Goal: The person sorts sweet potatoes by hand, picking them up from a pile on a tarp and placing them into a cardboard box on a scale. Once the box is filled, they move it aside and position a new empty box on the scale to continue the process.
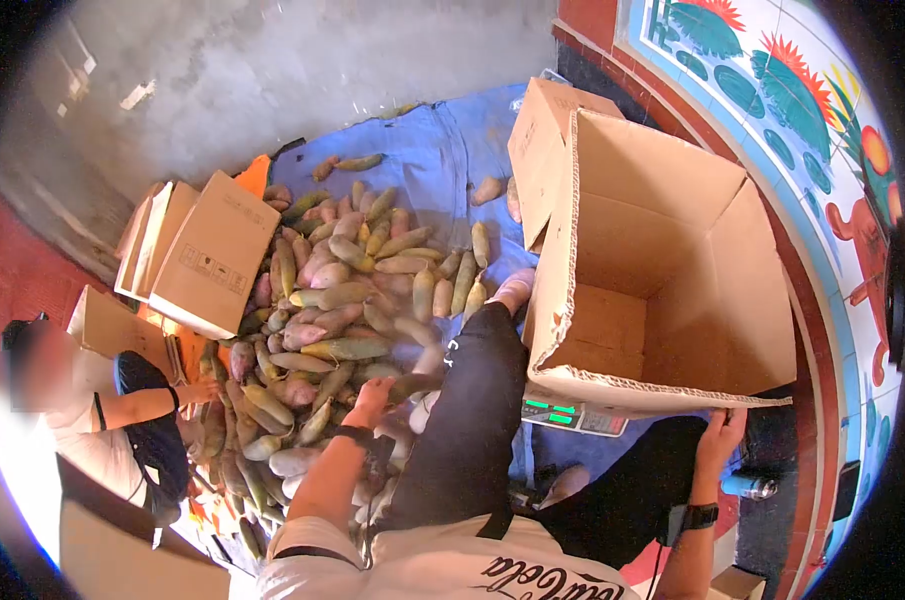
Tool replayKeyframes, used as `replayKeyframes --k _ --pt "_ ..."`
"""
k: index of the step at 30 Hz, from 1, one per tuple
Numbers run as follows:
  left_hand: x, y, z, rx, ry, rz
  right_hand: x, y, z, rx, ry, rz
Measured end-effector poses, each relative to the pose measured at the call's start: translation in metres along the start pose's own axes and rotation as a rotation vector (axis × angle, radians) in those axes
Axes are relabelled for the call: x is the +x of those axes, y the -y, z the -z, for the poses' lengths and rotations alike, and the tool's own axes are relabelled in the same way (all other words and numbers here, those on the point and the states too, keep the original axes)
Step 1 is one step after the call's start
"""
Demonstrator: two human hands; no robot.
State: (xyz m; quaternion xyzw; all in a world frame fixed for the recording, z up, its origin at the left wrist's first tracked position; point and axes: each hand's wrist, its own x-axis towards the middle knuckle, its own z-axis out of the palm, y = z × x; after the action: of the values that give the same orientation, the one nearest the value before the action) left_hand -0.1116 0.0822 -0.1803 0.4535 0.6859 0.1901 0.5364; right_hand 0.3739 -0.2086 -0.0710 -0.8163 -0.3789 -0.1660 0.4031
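Observation:
My left hand (pixel 371 398) reaches down into a big pile of long green and purplish fruits (pixel 342 300) spread on a blue tarp (pixel 442 150); its fingers rest on the fruits, and whether they grip one is hidden. My right hand (pixel 721 432) holds the near bottom edge of a large empty open cardboard box (pixel 662 270) that sits on a digital scale (pixel 575 418) with green digits. My leg in dark trousers stretches between the pile and the box.
Another person (pixel 92 410) sits at the left, one hand in the pile. Flat cardboard boxes (pixel 207 250) lie at the pile's left edge. A tiled wall with painted plants (pixel 772 80) rises on the right. Bare concrete floor (pixel 272 70) lies beyond.

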Motion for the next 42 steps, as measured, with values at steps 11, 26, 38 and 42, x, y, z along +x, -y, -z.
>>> replayKeyframes --k 11,26,38,42 --pt "0.012 0.033 -0.002 -0.168 0.128 0.106 0.003 0.021 0.004 0.226 0.033 -0.185" --pt "-0.015 -0.049 0.021 0.382 -0.326 -0.539 0.003 0.027 0.005 0.253 0.046 -0.17" --pt "-0.214 -0.253 -0.02 -0.287 -0.241 -1.189 0.006 0.028 -0.002 0.196 0.013 -0.11" --pt "-0.23 -0.271 -0.046 -0.093 -0.17 -1.493 0.007 0.035 0.0 0.214 0.0 -0.146"
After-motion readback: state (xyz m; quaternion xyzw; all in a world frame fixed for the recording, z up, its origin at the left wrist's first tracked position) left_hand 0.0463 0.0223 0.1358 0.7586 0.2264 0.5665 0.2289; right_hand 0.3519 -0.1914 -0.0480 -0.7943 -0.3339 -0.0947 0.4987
